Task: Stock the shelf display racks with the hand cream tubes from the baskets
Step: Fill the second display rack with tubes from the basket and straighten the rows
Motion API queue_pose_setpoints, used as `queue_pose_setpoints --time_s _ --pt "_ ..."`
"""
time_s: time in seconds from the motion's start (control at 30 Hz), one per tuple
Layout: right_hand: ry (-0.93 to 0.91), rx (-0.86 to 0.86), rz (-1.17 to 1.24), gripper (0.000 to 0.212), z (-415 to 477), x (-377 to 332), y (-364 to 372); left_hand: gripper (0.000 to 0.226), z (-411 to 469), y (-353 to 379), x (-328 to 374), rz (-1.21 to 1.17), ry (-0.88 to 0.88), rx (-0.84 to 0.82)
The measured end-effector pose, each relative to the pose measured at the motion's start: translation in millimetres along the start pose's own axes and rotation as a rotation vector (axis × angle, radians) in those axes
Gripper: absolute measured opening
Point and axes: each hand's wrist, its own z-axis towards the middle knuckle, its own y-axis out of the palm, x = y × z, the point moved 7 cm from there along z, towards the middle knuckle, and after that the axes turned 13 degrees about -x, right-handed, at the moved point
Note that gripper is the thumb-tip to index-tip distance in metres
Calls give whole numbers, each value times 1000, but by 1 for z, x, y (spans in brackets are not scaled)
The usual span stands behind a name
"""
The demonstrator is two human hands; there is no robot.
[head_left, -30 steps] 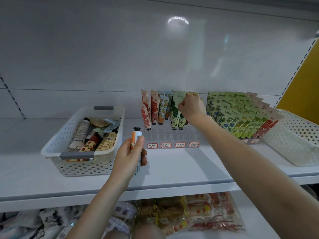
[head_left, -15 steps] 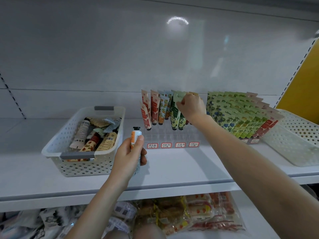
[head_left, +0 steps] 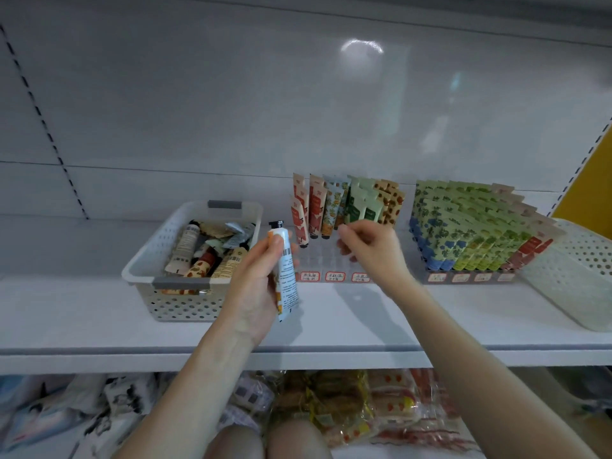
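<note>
**Tube held upright before a part-filled rack**

The left grip (head_left: 255,286) curls round a white and orange hand cream tube (head_left: 286,276), cap uppermost, above the middle of the shelf (head_left: 364,329). The right grip (head_left: 371,250) hovers with fingers loosely bent and nothing in them, just before the clear rack (head_left: 319,256), whose rear rows hold standing tubes (head_left: 347,203). A basket (head_left: 145,256) of loose tubes sits toward the shelf's left end. A full rack (head_left: 470,233) and a second basket (head_left: 576,283) stand toward its right end.

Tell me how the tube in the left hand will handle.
Probably light: the left hand holds the tube in an easy one-handed grip. Its flat crimped end should stop rolling. Standing on the narrow black cap, it could tip.
</note>
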Motion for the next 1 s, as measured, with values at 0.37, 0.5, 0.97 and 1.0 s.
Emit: queue_pose_setpoints --time_s 0.37,0.5,0.97,1.0 --pt "270 -417 637 8 -69 -10 70 14 -14 1 20 -98 134 -15" --pt "284 -280 795 8 -69 -7 52 23 -18 -14 32 111 190 58" --pt "-79 54 137 13 -41 -28 -22 30 5 -12 -17 417 -45 132" --pt "-66 81 87 13 -35 -28 -28 29 10 -13 -21 494 -44 120"
